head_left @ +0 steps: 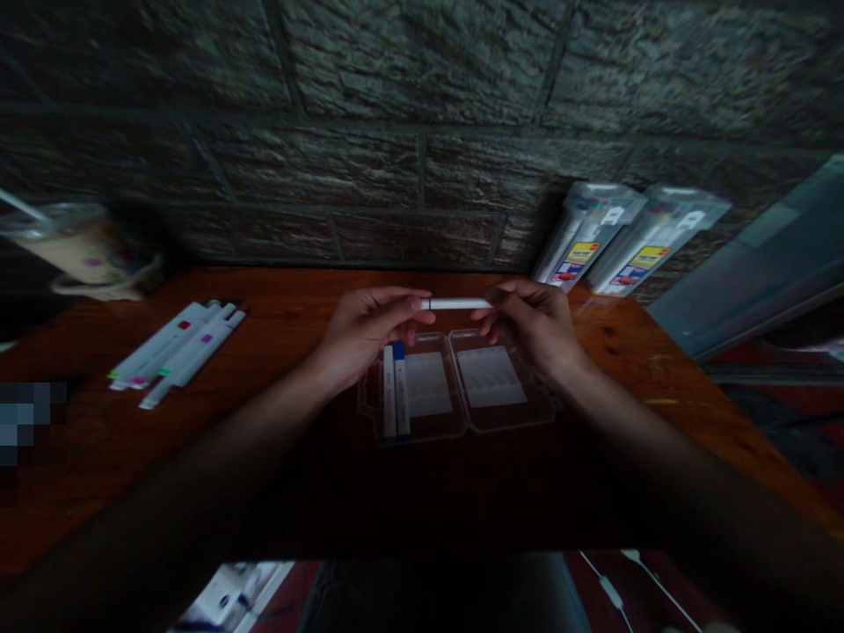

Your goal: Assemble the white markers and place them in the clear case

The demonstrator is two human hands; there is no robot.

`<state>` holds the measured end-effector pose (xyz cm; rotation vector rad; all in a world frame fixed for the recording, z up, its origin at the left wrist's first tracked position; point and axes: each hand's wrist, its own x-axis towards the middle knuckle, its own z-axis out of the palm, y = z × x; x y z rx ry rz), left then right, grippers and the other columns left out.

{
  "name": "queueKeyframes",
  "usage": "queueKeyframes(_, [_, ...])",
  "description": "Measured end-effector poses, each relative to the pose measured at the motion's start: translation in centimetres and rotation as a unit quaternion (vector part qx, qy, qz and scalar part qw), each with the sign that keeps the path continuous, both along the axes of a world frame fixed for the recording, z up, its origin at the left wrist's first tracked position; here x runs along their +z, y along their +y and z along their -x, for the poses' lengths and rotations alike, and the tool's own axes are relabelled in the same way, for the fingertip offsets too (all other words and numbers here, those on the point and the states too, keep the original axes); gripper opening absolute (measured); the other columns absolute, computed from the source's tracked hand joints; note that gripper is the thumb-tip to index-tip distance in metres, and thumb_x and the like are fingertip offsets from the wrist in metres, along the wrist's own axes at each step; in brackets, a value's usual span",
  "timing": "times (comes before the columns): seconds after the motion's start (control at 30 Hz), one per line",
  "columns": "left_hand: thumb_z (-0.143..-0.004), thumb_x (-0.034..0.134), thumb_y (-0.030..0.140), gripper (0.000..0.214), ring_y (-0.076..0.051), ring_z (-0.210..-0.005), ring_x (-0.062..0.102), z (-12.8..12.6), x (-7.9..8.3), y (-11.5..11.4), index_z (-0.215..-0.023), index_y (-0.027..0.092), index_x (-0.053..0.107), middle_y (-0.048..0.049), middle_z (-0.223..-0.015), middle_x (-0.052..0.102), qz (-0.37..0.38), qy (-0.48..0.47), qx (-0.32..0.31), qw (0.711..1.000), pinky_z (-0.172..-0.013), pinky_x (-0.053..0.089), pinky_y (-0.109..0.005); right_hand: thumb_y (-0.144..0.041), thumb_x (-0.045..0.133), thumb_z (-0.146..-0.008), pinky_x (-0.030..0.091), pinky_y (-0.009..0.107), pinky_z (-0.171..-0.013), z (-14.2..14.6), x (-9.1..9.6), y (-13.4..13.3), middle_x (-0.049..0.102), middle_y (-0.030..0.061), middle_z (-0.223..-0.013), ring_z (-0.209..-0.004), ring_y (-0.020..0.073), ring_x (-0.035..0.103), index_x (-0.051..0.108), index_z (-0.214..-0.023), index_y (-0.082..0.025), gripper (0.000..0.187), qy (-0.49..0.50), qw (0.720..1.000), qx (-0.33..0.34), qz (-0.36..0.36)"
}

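My left hand [369, 330] and my right hand [531, 327] each pinch one end of a white marker [456, 304], held level above an open clear plastic case [501, 413]. The case lies flat on the wooden table [296, 457], with both halves spread. Two markers [394, 391], one with a blue cap, lie side by side in its left half. The right half shows only a white insert.
Several loose white markers [178, 352] with coloured ends lie at the table's left. Two packaged marker sets [626, 237] lean against the stone wall at the back right. A cup with a straw [72, 242] stands at the far left. White cables [613, 593] hang below the front edge.
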<state>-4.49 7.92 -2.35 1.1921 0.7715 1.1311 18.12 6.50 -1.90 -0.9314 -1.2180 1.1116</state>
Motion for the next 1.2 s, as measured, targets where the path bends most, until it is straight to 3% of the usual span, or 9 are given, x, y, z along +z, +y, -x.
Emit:
queueKeyframes(0.57, [-0.078, 0.087, 0.029, 0.023, -0.009, -0.054, 0.061, 0.1, -0.3, 0.2, -0.093, 0.015, 0.077, -0.0010, -0.071, 0.072, -0.087, 0.086, 0.001, 0.993, -0.051, 0.046, -0.020, -0.035, 0.090, -0.077, 0.051, 0.023, -0.047, 0.4, -0.3, -0.6, 0.077, 0.0013, -0.071, -0.049, 0.0102, 0.062, 0.083, -0.083, -0.021, 0.017, -0.138, 0.987, 0.017, -0.075])
queueKeyframes(0.83, [-0.083, 0.083, 0.032, 0.022, -0.012, -0.059, 0.065, -0.1, 0.0, -0.4, -0.096, 0.015, 0.078, -0.0044, -0.077, 0.076, -0.131, 0.151, -0.018, 0.980, -0.055, 0.050, -0.022, -0.042, 0.089, -0.077, 0.060, 0.032, -0.067, 0.4, -0.7, -0.7, 0.082, 0.0040, -0.083, -0.069, 0.0186, 0.073, 0.083, -0.086, -0.023, 0.021, -0.201, 0.973, 0.018, -0.111])
queueKeyframes(1.2, [-0.089, 0.076, 0.033, 0.023, -0.013, -0.063, 0.068, -0.2, -0.3, -0.6, -0.105, 0.015, 0.078, -0.0072, -0.086, 0.079, -0.148, 0.156, -0.074, 0.974, -0.060, 0.053, -0.023, -0.045, 0.087, -0.080, 0.056, 0.031, -0.065, 0.0, -1.3, -0.9, 0.081, 0.0040, -0.082, -0.069, 0.0188, 0.071, 0.083, -0.090, -0.022, 0.025, -0.283, 0.949, 0.019, -0.140])
